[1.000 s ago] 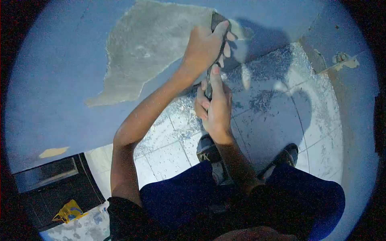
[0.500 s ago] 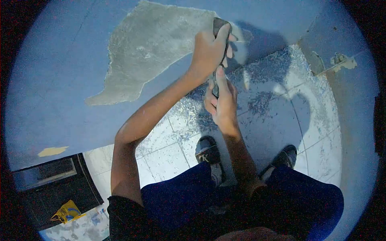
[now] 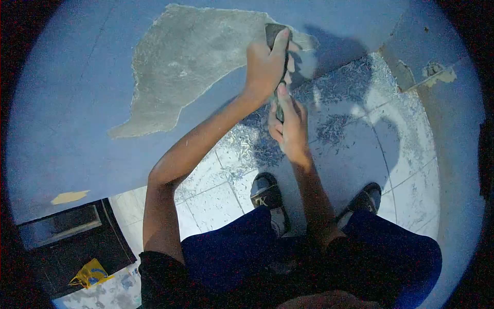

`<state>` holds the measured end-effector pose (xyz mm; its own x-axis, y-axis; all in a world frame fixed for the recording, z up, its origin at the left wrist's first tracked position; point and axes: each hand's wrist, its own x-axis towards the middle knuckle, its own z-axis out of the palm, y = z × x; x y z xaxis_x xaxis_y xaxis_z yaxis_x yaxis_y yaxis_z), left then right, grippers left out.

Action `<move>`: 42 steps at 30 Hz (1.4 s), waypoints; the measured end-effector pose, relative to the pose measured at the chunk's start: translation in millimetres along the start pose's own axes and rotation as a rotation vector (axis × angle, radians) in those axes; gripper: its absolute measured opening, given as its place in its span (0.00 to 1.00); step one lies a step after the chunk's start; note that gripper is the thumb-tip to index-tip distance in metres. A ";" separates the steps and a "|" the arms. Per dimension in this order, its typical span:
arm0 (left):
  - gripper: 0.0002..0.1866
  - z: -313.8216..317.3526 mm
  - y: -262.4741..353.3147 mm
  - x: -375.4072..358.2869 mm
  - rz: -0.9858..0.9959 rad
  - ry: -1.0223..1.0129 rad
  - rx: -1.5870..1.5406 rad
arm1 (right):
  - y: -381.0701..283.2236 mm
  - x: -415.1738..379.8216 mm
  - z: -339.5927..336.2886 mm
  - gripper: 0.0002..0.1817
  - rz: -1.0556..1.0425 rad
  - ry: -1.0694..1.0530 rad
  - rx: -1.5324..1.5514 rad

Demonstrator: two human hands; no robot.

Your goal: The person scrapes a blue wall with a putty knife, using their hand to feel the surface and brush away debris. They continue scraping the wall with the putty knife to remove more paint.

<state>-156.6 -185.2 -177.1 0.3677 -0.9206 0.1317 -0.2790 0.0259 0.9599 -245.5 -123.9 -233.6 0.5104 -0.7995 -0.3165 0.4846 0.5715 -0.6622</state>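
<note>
A dark, long-handled scraper [image 3: 275, 34] lies against the blue wall [image 3: 67, 123], at the right end of a bare grey patch [image 3: 180, 62]. My left hand [image 3: 265, 64] grips its upper part, with the thumb pointing up along the tool and the other fingers round the right side. Lower down, my right hand [image 3: 292, 126] is closed round the handle, its thumb laid along it. The scraper's working edge is too unclear to make out.
Flakes [image 3: 334, 129] of blue paint are scattered over the white tiled floor [image 3: 211, 206]. My feet in dark sandals [image 3: 265, 190] stand on it. At lower left lie a black case-like object [image 3: 56, 257] and a yellow bag [image 3: 91, 273]. Damaged plaster [image 3: 437, 76] shows at right.
My left hand and the scraper's upper end have shifted slightly left in the view. My right hand is slightly lower and further right. The view itself has moved a little.
</note>
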 end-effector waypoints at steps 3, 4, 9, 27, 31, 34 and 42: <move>0.21 3.1 -6.2 -5.5 -0.023 0.011 -0.022 | 1.6 -4.5 -4.7 0.25 0.007 0.009 -0.015; 0.20 1.1 -12.0 -8.1 -0.039 0.008 -0.030 | 5.4 -7.8 -3.1 0.25 0.032 0.027 -0.005; 0.20 8.1 -5.9 0.6 -0.059 -0.023 -0.009 | -6.1 2.4 -12.5 0.25 -0.027 0.005 -0.054; 0.22 17.9 -12.2 4.8 -0.114 -0.038 -0.046 | -6.0 2.7 -12.6 0.24 0.005 0.102 -0.026; 0.23 18.0 -14.2 8.2 -0.113 -0.057 -0.064 | 1.7 7.6 -20.2 0.25 -0.023 0.056 -0.047; 0.22 24.6 -17.0 6.5 -0.135 -0.044 -0.089 | -2.3 4.9 -18.7 0.26 -0.037 0.123 -0.099; 0.22 21.3 -30.7 1.9 -0.207 -0.078 -0.001 | 8.4 8.4 -29.5 0.26 0.007 0.115 -0.094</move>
<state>-166.2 -196.1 -211.6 0.3469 -0.9338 -0.0874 -0.2042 -0.1661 0.9647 -258.1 -131.3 -261.9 0.4267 -0.8143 -0.3936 0.4098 0.5620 -0.7185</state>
